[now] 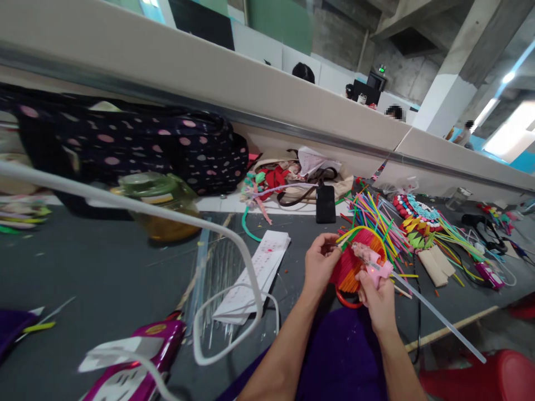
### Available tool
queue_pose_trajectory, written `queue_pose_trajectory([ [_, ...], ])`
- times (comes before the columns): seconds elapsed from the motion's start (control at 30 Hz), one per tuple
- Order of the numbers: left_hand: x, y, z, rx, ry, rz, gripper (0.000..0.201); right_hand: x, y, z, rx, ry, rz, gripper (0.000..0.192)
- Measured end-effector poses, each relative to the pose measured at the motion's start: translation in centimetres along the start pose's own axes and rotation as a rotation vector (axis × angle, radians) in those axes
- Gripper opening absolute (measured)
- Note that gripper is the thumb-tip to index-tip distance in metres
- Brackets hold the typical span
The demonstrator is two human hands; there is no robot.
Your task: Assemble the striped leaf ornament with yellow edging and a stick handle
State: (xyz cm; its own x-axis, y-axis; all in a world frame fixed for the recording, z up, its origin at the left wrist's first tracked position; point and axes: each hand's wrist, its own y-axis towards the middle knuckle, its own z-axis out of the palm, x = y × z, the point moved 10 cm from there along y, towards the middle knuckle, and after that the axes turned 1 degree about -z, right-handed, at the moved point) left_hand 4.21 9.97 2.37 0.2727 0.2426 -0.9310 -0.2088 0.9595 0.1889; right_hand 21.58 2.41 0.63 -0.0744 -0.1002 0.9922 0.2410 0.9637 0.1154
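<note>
In the head view, my right hand (378, 303) is wrapped round the grip of a pink hot glue gun (379, 270). A long translucent glue stick (443, 318) juts from its back. The gun's nozzle, covered in crusty residue, points left over a basket-like piece of red and orange strips (348, 278) with a yellow arched rim. My left hand (320, 264) is closed in a pinch at the left upper edge of that piece, where the yellow strip and a bit of green meet. A red ring (349, 298) shows under the piece. My fingers hide the exact spot being pinched.
Colourful sticks (376, 220) lie heaped behind the piece. A black phone (325, 204) leans near a cloth bag (345, 184). White printed sheets (259, 273), clear glue sticks (215, 278), a purple hair dryer-like device (167, 345) and a green-lidded jar (165, 206) are leftward. A white cord (217, 225) crosses the view.
</note>
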Motion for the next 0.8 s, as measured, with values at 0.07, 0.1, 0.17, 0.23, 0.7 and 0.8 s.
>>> queue_pose_trajectory([
  [0.07, 0.0, 0.0, 0.0, -0.003, -0.003, 0.002, 0.023, 0.3, 0.0, 0.1, -0.004, 0.013, -0.003, 0.044],
  [0.1, 0.1, 0.0, -0.1, -0.004, 0.000, 0.001, 0.022, 0.4, 0.1, 0.1, -0.003, 0.013, -0.003, 0.044],
  [0.17, 0.3, 0.1, -0.1, -0.002, 0.006, -0.003, 0.021, 0.4, 0.1, 0.2, -0.009, 0.004, -0.003, 0.044],
  [0.23, 0.4, 0.1, -0.1, 0.001, 0.011, -0.007, 0.020, 0.4, 0.2, 0.1, -0.020, 0.007, 0.000, 0.044],
  [0.7, 0.9, 0.3, -0.3, -0.007, 0.050, -0.042, 0.025, 1.9, 1.4, -8.3, -0.183, 0.460, 0.011, 0.037],
  [0.8, 1.3, 0.6, -0.3, 0.003, 0.050, -0.050, 0.027, 1.2, 2.2, -16.3, -0.307, 0.387, 0.000, 0.035],
])
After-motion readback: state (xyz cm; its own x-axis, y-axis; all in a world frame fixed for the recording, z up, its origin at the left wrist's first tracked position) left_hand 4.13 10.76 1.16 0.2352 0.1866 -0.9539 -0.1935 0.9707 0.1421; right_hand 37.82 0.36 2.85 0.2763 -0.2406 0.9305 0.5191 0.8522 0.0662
